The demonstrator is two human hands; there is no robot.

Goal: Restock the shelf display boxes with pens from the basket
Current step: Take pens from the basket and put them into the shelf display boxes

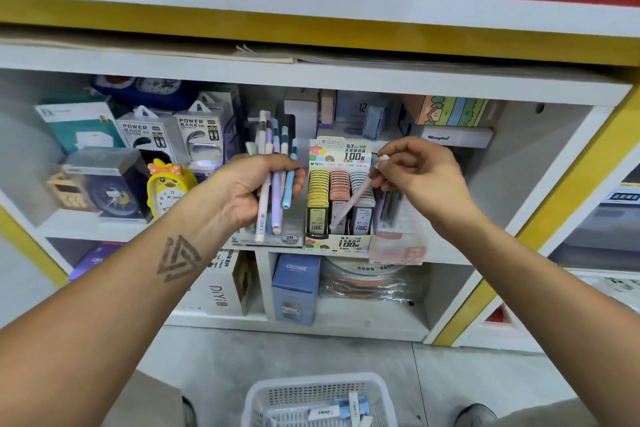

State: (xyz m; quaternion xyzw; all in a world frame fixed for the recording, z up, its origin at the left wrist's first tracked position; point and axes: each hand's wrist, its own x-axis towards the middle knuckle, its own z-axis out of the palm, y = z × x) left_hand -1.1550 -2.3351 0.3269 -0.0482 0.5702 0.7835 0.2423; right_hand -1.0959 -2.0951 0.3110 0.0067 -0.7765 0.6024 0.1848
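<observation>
Between the two hands, a single pale pink pen [353,199] slants, tip down-left, over the lead-refill display box [341,204]. The right hand [420,177] pinches its upper end; the pink display box [398,246] lies just below-right. The left hand [256,184] grips a bunch of pastel pens [277,163] upright.

The display box [341,204] sits at the front edge of the shelf [450,255]. The duck clock [168,189] stands to its left. The basket [320,399] is on the floor [277,354] below.
</observation>
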